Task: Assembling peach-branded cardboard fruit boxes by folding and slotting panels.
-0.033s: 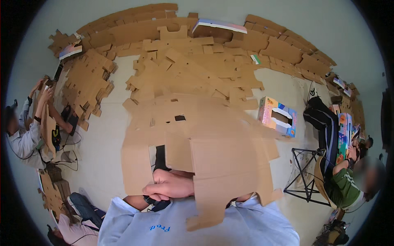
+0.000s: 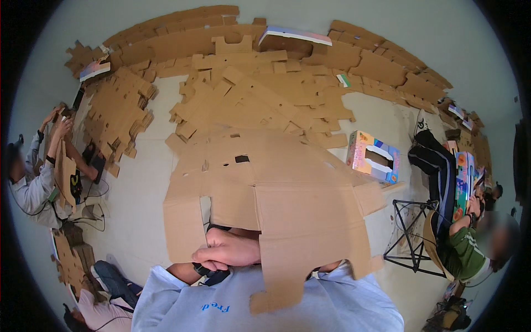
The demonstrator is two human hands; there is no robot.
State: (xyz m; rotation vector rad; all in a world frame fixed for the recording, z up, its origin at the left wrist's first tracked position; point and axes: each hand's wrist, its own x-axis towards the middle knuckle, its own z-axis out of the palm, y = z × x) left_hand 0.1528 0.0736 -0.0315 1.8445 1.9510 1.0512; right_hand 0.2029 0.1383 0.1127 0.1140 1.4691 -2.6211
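Note:
A large sheet of brown cut cardboard (image 2: 310,221), creased and with flaps, lies over my lap and reaches toward the pile ahead. My left hand (image 2: 229,249) shows in a gap at its near left part, with a dark band at the wrist. Its fingers are curled closed, and the fingertips pass out of sight beside the cardboard's edge. What they hold, if anything, is hidden. A loose cardboard flap (image 2: 235,213) hangs just above that hand. My right hand is hidden under the sheet; only a bit of the right forearm (image 2: 330,268) shows below it.
A heap of flat cardboard (image 2: 243,88) lies ahead, with another cardboard pile (image 2: 119,105) to its left. A colourful open-topped box (image 2: 359,152) stands at right, near a black metal frame (image 2: 409,238). People sit on both sides, with cables (image 2: 91,221) on the left floor.
The flap above my left hand has swung left and covers most of the dark gap. The sheet's right side flap has shifted outward to the right. My left hand has barely moved.

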